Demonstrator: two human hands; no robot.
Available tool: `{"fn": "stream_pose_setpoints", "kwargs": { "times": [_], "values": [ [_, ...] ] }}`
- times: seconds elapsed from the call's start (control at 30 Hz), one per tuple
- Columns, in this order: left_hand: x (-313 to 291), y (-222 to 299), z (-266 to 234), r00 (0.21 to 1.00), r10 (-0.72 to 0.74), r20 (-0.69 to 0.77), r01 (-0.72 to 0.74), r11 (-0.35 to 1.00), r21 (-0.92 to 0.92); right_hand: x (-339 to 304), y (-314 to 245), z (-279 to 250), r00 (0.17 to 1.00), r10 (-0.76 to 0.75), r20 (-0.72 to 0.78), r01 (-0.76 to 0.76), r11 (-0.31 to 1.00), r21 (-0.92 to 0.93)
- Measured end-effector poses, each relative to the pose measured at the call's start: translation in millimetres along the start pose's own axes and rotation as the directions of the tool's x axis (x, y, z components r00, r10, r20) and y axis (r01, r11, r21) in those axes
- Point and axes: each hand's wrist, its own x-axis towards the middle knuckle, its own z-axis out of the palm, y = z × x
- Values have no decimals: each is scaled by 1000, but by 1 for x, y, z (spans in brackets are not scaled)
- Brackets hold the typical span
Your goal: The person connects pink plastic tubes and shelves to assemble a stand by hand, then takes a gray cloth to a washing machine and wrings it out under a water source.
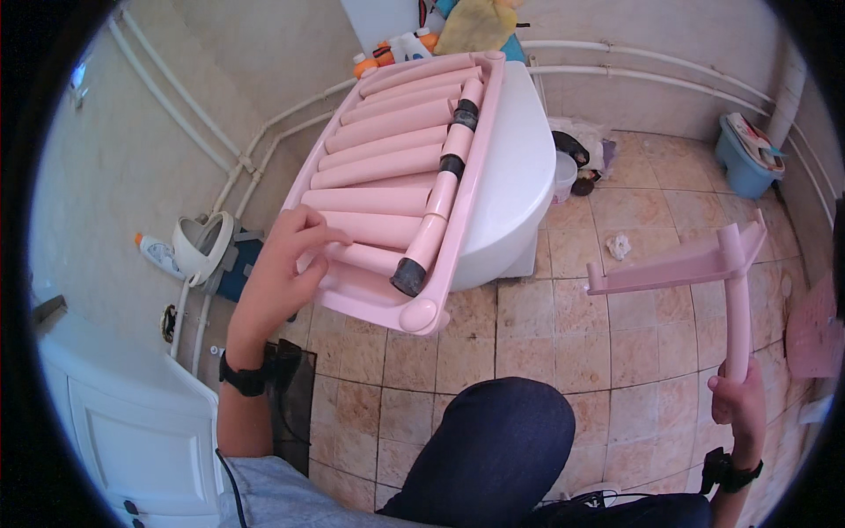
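Observation:
A pink plastic shelf tray [488, 106] lies across the closed lid of a white toilet [510, 194]. Several pink tubes [378, 201] lie crosswise in it, beside a lengthwise row of tube pieces [429, 231] with black end caps or bands. Over the tray's near left side, my left hand [295, 255] has its thumb and fingers apart around the left end of the nearest tube; whether it touches is unclear. My right hand [741, 398] is wrapped around an upright pink tube [738, 326]. That tube is joined to a second pink shelf piece [664, 268], held above the floor.
Bottles [383, 55] and a yellow cloth [475, 28] sit behind the tray. White pipes [616, 48] run along the walls. A blue bin [748, 163] stands far right, a pink basket [811, 339] nearer. White cabinet [132, 414] at left; crumpled tissue [619, 246] on the tiles.

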Motion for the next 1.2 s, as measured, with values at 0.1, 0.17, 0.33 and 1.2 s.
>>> {"fn": "stream_pose_setpoints", "kwargs": {
  "times": [0.1,0.17,0.33,1.2],
  "values": [
    [6,-1,-5,998,-35,51,35,999,6,-1,-1,-1,1000,-19,-18,19,1000,10],
    [17,3,-11,988,-65,141,66,998,-3,-1,-3,-1,1000,-7,-22,7,1000,-18],
    [87,5,-24,969,119,217,-146,983,113,-3,-8,-2,999,1,44,-3,999,42],
    [276,-55,1,938,0,346,-20,998,53,-15,-18,-4,998,14,64,-16,1000,23]
  ]
}}
